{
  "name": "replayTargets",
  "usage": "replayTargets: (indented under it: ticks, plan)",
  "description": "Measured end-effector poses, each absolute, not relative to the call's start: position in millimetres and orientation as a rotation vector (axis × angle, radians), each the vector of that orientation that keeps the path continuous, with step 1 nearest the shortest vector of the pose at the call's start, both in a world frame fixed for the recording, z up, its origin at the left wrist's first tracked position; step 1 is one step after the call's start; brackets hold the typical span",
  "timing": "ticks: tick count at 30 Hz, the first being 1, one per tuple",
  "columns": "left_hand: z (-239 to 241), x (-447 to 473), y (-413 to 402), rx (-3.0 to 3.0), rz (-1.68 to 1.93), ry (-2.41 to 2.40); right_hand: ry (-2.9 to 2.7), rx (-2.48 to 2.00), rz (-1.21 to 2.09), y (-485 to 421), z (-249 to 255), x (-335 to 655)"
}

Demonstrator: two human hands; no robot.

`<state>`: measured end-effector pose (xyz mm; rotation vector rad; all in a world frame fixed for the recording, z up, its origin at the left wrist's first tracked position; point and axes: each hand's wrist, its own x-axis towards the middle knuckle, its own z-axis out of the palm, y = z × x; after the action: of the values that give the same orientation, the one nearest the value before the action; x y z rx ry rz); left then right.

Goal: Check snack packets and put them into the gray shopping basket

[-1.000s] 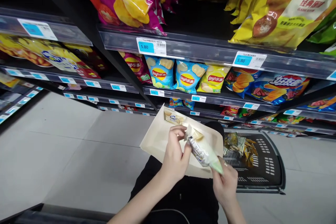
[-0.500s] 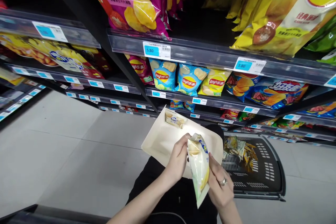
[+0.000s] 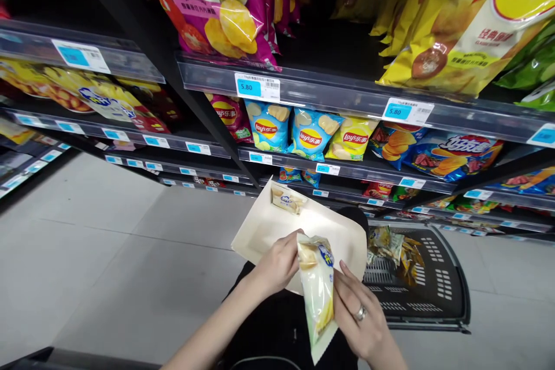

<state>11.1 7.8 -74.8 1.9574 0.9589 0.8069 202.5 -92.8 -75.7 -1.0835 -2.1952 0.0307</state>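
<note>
A pale yellow and white snack packet (image 3: 318, 295) stands upright between my hands, over my lap. My left hand (image 3: 275, 267) is closed, pinching the packet's top left corner. My right hand (image 3: 362, 321), with a ring on one finger, lies against the packet's right side with its fingers stretched along it. Behind the packet a cream cardboard tray (image 3: 269, 222) rests on my knees, and a smaller packet (image 3: 287, 199) lies at its far end.
Black shelves (image 3: 347, 95) with price tags hold chip bags: pink ones (image 3: 217, 3) and yellow ones (image 3: 459, 17) above, small blue bags (image 3: 310, 133) below. A black shopping basket (image 3: 427, 277) with snack packets stands on the grey tiled floor (image 3: 108, 254) at my right.
The packet has turned from slanting across my hands to standing upright and has come nearer to me. My right hand has moved from under its lower end to its side.
</note>
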Motion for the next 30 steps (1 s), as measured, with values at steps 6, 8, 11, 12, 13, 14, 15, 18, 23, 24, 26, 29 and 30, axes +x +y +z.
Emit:
replayTargets:
  ticks: [6, 8, 11, 12, 13, 14, 15, 18, 23, 24, 26, 29, 30]
  plan:
    - [-79, 31, -4, 1.191, 1.028, 1.138, -1.874, -1.300, 0.005, -102, -99, 170]
    - [-75, 37, -6, 1.042, 1.064, 1.168, -1.863, -1.282, 0.038, -100, -96, 163]
    - [-70, 35, -5, 1.127, 1.070, 1.169, -1.946, -1.215, -0.013, -92, -79, 164]
    - [-69, 31, -4, 1.213, 1.056, 1.146, -1.986, -1.187, -0.043, -90, -72, 166]
    - [-69, 27, -2, 1.312, 1.032, 1.115, -2.025, -1.153, -0.062, -87, -65, 169]
    - [-70, 21, -1, 1.411, 1.003, 1.082, -2.059, -1.119, -0.065, -85, -59, 172]
    - [-71, 16, 0, 1.497, 0.971, 1.056, -2.083, -1.090, -0.054, -84, -55, 175]
    - [-76, 5, 0, 1.578, 0.870, 1.034, -2.091, -1.037, 0.064, -85, -52, 181]
    - [-74, 7, 3, 1.334, 0.925, 0.932, -1.802, -1.073, 0.394, -93, -63, 185]
    - [-73, 7, 5, 1.272, 0.943, 0.872, -1.733, -1.097, 0.453, -96, -65, 186]
    - [-70, 5, 8, 1.099, 0.851, 0.723, -1.624, -1.162, 0.546, -99, -67, 191]
    - [-68, -2, 9, 0.832, 0.525, 0.581, -1.507, -1.283, 0.702, -102, -66, 201]
    - [-67, -5, 8, 0.792, 0.432, 0.589, -1.475, -1.317, 0.795, -101, -64, 205]
